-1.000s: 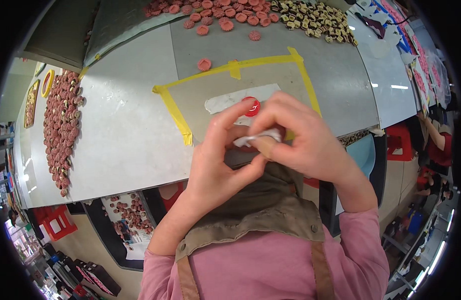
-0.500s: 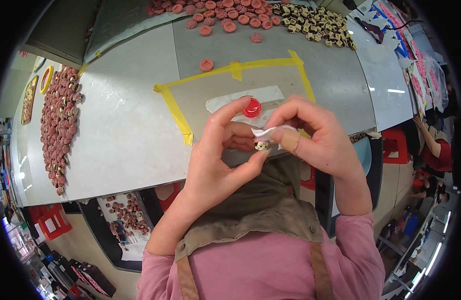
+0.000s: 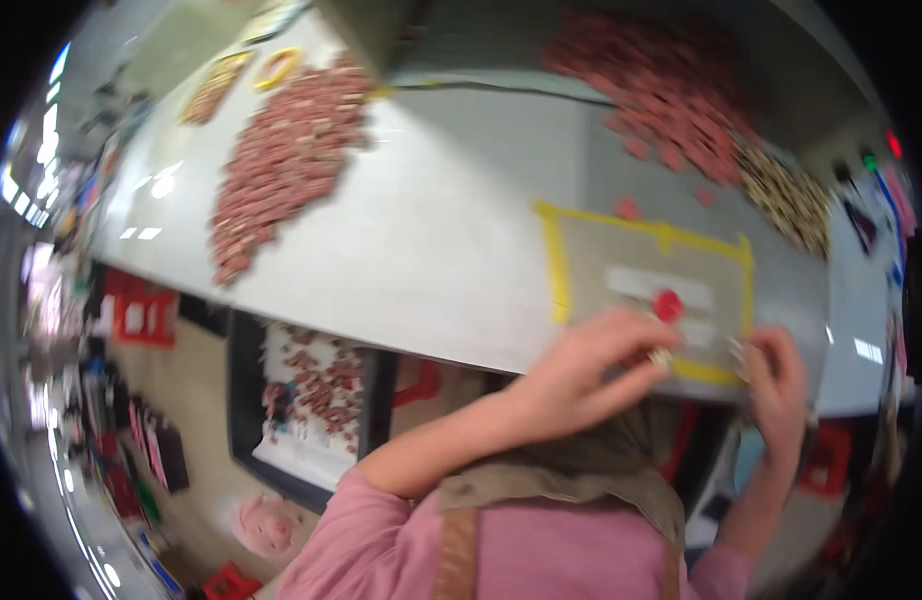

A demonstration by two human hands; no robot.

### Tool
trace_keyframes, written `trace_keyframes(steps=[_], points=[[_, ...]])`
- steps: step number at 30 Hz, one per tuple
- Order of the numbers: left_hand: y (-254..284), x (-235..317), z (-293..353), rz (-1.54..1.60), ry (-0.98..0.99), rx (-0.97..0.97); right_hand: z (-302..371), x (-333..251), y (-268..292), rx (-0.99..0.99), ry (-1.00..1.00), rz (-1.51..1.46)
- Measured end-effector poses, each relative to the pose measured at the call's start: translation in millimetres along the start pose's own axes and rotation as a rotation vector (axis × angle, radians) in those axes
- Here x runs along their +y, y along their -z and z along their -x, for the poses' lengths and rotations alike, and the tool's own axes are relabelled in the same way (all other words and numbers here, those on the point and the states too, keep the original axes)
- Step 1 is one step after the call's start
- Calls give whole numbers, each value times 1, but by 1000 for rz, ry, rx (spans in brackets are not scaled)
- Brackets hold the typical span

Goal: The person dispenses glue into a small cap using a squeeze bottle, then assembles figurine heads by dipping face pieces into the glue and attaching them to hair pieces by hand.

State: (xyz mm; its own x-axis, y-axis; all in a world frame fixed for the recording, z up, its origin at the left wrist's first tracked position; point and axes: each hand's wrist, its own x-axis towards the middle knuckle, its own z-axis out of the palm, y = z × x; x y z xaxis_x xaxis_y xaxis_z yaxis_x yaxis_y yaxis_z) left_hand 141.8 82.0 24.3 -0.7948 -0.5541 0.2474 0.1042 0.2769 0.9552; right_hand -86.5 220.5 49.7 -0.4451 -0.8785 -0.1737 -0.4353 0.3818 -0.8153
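Note:
Between the thumb and fingers of my left hand (image 3: 601,365) is a small doll-head figure (image 3: 661,360), pale and dark, blurred by motion. To the right, my right hand (image 3: 778,385) is apart from it, fingers closed on a bit of white cloth (image 3: 737,350) that shows only as a smear. Just beyond my left fingertips a small red round lid (image 3: 667,305) sits on a pale strip (image 3: 641,281). Yellow tape (image 3: 621,222) frames this patch of the table.
A long pile of pink pieces (image 3: 291,165) lies at the left of the table (image 3: 461,220). Loose pink pieces (image 3: 671,100) and cream-and-dark pieces (image 3: 786,195) are heaped at the back right. Below the front edge, a dark tray (image 3: 243,400) holds more pieces. Red stools (image 3: 141,310) stand nearby.
The view has swung left, so the table has shifted right in the picture. My hands have moved apart, and the white cloth has come away from the figure.

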Motion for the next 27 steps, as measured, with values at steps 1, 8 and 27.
trace_keyframes(steps=[1, 8, 27], points=[[7, 5, 2, -67, -12, 37, 1, 31, 18, 136, 42, 40], [152, -27, 10, -1225, -81, 305, -31, 61, 46, 600, 354, 474], [-183, 54, -33, 730, -580, -300, -43, 113, 51, 513, 217, 338]])
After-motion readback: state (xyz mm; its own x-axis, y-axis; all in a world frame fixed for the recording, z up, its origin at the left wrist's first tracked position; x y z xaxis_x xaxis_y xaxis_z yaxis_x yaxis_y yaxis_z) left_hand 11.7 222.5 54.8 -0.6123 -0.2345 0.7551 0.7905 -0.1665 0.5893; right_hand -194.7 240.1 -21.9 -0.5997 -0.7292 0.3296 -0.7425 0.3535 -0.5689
